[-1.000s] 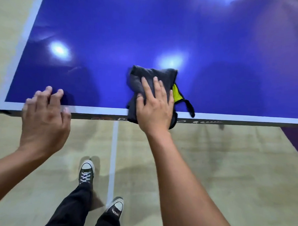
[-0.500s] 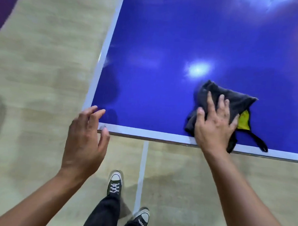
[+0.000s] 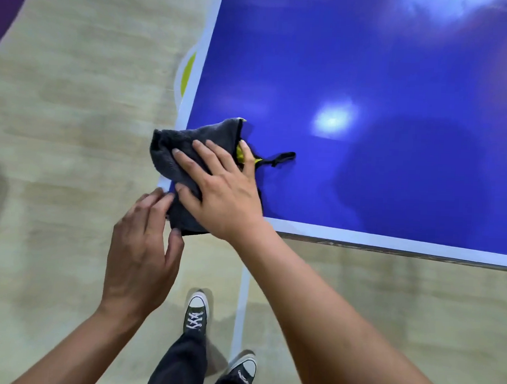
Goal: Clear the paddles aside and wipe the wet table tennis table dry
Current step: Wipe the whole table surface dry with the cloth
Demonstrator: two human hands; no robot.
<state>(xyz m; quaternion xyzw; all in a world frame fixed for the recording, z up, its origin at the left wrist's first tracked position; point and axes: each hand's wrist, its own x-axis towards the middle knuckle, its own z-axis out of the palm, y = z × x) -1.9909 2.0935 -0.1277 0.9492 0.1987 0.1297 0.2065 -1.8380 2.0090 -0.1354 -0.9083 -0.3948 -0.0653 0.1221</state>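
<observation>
While the right hand (image 3: 226, 199) fingers (image 3: 189, 163), spread, press the cloth (image 3: 172, 150) on the desk (image 3: 390, 235) corner and the left hand (image 3: 139, 253) pinches its overhang, wiping's mid-run; next likely needs a sweep inward from that corner.

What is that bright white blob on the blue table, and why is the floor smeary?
Head view: the blob is a light's glare on the glossy blue table tennis table; the beige floor is motion-blurred; a shadow darkens the table right of the grey towel.

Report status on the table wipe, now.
Right hand flat on grey cloth at near-left corner of table. Left hand pinches the overhanging edge. Nothing seen blocking.
</observation>
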